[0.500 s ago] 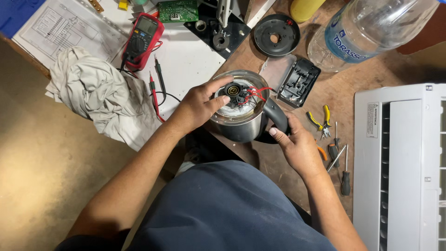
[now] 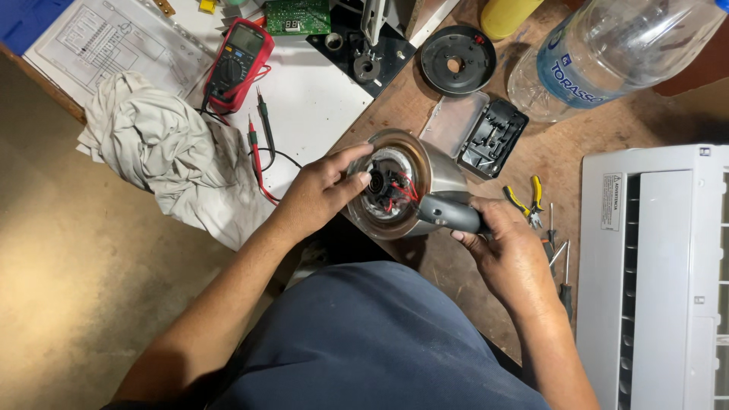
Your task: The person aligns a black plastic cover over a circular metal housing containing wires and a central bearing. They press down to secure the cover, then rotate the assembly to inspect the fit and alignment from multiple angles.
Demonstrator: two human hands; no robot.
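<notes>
An upturned steel electric kettle (image 2: 437,171) lies on the wooden bench, its open base showing red and black wires (image 2: 395,190). My left hand (image 2: 323,190) rests on the rim of the base, fingers reaching into the wiring. My right hand (image 2: 509,247) grips the kettle's grey handle (image 2: 448,215) at the right. The kettle's round black base cover (image 2: 458,59) lies apart at the back.
A red multimeter (image 2: 239,61) with probes, a crumpled cloth (image 2: 152,152) and a wiring diagram lie left. A black parts case (image 2: 492,137), yellow pliers (image 2: 528,199), screwdrivers (image 2: 558,258), a big clear water bottle (image 2: 607,53) and a white appliance panel (image 2: 661,273) are to the right.
The kettle has tilted so its open base faces more toward me. My left fingers have shifted along the rim; my right hand still holds the handle.
</notes>
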